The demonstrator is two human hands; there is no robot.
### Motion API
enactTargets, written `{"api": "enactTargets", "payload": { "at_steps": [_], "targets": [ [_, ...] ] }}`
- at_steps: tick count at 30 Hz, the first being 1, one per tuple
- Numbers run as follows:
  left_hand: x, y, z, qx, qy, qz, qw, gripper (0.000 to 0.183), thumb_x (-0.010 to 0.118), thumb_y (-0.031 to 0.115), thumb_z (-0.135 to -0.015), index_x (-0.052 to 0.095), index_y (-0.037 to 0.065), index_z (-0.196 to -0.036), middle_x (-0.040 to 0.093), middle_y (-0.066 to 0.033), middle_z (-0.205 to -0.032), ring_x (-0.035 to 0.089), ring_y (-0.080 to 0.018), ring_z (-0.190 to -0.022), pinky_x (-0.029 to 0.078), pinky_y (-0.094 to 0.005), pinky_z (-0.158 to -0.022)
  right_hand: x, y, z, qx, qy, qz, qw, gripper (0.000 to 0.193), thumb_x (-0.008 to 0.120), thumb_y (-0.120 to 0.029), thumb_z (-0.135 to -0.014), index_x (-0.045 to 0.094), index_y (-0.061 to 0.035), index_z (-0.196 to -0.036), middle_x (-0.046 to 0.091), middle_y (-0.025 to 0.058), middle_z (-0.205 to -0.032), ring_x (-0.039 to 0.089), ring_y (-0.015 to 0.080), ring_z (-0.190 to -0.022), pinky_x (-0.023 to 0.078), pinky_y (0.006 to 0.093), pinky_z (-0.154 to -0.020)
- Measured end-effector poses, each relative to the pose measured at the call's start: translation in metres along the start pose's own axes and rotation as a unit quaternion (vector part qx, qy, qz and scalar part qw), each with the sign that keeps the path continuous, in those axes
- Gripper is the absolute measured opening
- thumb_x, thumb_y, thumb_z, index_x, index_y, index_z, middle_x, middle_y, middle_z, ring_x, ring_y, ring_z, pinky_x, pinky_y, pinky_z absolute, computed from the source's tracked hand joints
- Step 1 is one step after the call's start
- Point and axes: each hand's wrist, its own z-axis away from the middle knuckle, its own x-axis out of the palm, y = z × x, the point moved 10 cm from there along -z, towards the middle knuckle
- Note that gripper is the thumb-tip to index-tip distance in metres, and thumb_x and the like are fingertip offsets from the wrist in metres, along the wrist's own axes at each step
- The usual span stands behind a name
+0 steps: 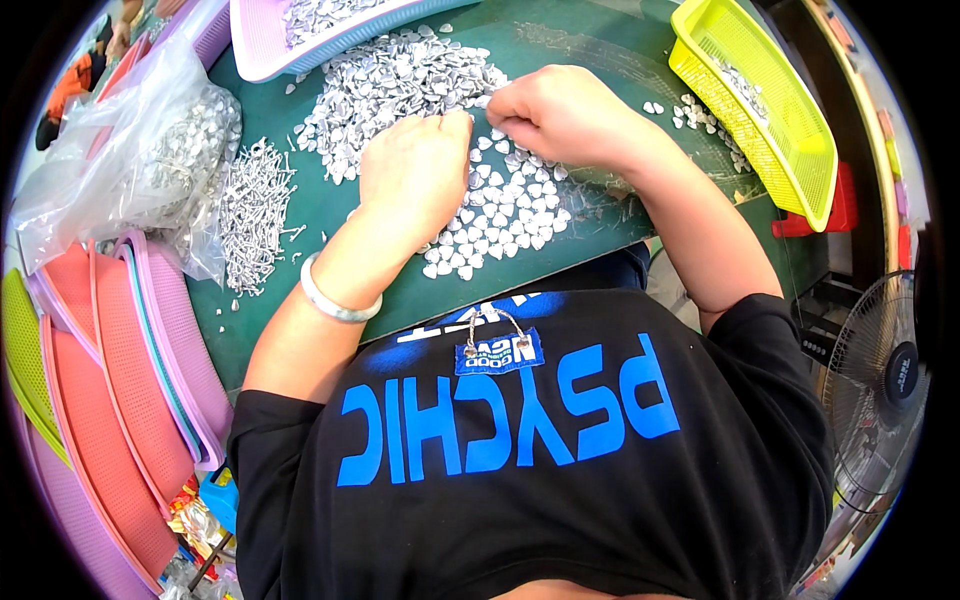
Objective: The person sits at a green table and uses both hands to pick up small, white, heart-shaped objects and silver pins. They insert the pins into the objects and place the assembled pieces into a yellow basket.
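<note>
Many small silver heart-shaped pieces [400, 80] lie heaped on the green table, and a looser spread of hearts [505, 210] lies nearer to me. My left hand [418, 168], with a pale bangle [335, 300] on its wrist, is closed between the heap and the spread. Its fingertips are turned away, so what they hold is hidden. Close to its right, my right hand [560, 112] bends its fingers into a pinch at the heap's right edge. Whatever lies between those fingertips is too small to make out. Left of the heap is a pile of small silver screw-like pins [257, 215].
A clear plastic bag [150, 140] of silver pieces slumps at the left, above stacked coloured baskets [110, 370]. A lilac-and-blue tray [400, 18] stands at the far edge. At the right are a yellow-green basket [775, 135], scattered hearts [695, 115] and a black fan [880, 385].
</note>
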Motion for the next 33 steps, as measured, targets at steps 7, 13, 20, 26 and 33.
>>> {"api": "enactTargets", "payload": {
  "at_steps": [7, 13, 20, 26, 33],
  "targets": [
    [-0.003, 0.002, 0.000, 0.045, -0.006, -0.003, 0.999, 0.010, 0.060, 0.014, -0.081, 0.066, 0.009, -0.088, 0.065, -0.0089, -0.075, 0.064, -0.0274, -0.074, 0.050, -0.0403, -0.063, 0.000, 0.000, -0.004, -0.012, 0.031, -0.044, 0.999, 0.014, 0.062, -0.011, -0.078, 0.068, -0.0069, -0.090, 0.067, 0.0119, -0.081, 0.064, 0.0311, -0.074, 0.050, 0.0384, -0.067],
    [-0.005, -0.002, 0.001, 0.005, 0.004, 0.052, 0.999, 0.012, 0.059, 0.016, -0.084, 0.066, 0.010, -0.090, 0.065, -0.0104, -0.074, 0.064, -0.0298, -0.073, 0.049, -0.0418, -0.064, 0.003, 0.001, -0.002, 0.005, 0.001, -0.039, 0.999, 0.014, 0.062, -0.012, -0.078, 0.068, -0.0073, -0.090, 0.067, 0.0121, -0.080, 0.064, 0.0314, -0.073, 0.051, 0.0387, -0.066],
    [0.001, -0.010, 0.003, -0.075, -0.024, 0.049, 0.996, 0.013, 0.058, 0.019, -0.085, 0.066, 0.011, -0.092, 0.066, -0.0126, -0.076, 0.064, -0.0315, -0.074, 0.049, -0.0425, -0.065, 0.005, 0.002, -0.006, 0.030, 0.012, -0.021, 0.999, 0.015, 0.062, -0.017, -0.078, 0.067, -0.0073, -0.089, 0.067, 0.0126, -0.080, 0.064, 0.0315, -0.075, 0.050, 0.0402, -0.067],
    [-0.006, -0.010, 0.009, -0.058, 0.022, 0.080, 0.995, 0.018, 0.057, 0.017, -0.084, 0.069, 0.009, -0.096, 0.066, -0.0130, -0.077, 0.065, -0.0314, -0.074, 0.050, -0.0421, -0.065, 0.013, 0.001, -0.010, 0.069, 0.050, 0.009, 0.996, 0.014, 0.062, -0.020, -0.080, 0.067, -0.0089, -0.087, 0.066, 0.0117, -0.078, 0.063, 0.0322, -0.076, 0.050, 0.0410, -0.067],
    [-0.004, -0.002, 0.020, -0.021, -0.038, 0.128, 0.991, 0.025, 0.054, 0.013, -0.080, 0.070, 0.009, -0.099, 0.066, -0.0122, -0.075, 0.064, -0.0299, -0.074, 0.051, -0.0408, -0.066, 0.010, -0.001, -0.008, 0.046, 0.028, 0.006, 0.999, 0.014, 0.060, -0.021, -0.081, 0.067, -0.0106, -0.086, 0.066, 0.0116, -0.078, 0.064, 0.0320, -0.078, 0.051, 0.0421, -0.068]
  ]
}}
